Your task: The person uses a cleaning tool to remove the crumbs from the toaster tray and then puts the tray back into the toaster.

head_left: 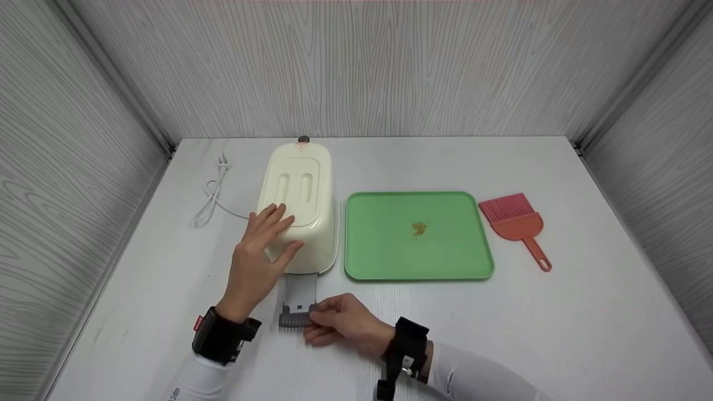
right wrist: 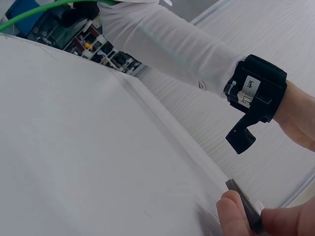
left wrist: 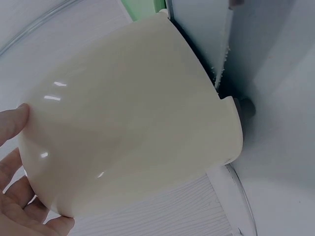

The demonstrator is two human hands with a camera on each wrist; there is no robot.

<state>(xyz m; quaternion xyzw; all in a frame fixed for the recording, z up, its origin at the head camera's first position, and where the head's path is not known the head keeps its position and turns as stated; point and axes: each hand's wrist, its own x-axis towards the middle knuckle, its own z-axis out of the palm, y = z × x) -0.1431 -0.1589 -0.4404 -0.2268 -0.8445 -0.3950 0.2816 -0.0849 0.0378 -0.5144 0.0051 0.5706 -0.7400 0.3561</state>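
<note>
A cream toaster [head_left: 301, 184] with two long slot shapes on its top stands left of centre. My left hand [head_left: 260, 253] rests on its near left corner, fingers spread over the top and thumb on the near end. In the left wrist view, the fingertips [left wrist: 61, 226] touch the edge of the toaster's cream shell [left wrist: 123, 123]. A grey crumb tray [head_left: 301, 288] sticks out from under the toaster's near end. My right hand [head_left: 348, 323] pinches its dark ribbed end between thumb and fingers; that dark end [right wrist: 246, 206] also shows in the right wrist view.
Right of the toaster lies a green tray [head_left: 384, 262] with a small heap of brown crumbs [head_left: 419, 229]. Beyond it is a red brush [head_left: 518, 227] with an orange handle. A white power cord [head_left: 209, 203] with its plug lies left of the toaster. Grey walls enclose the white table.
</note>
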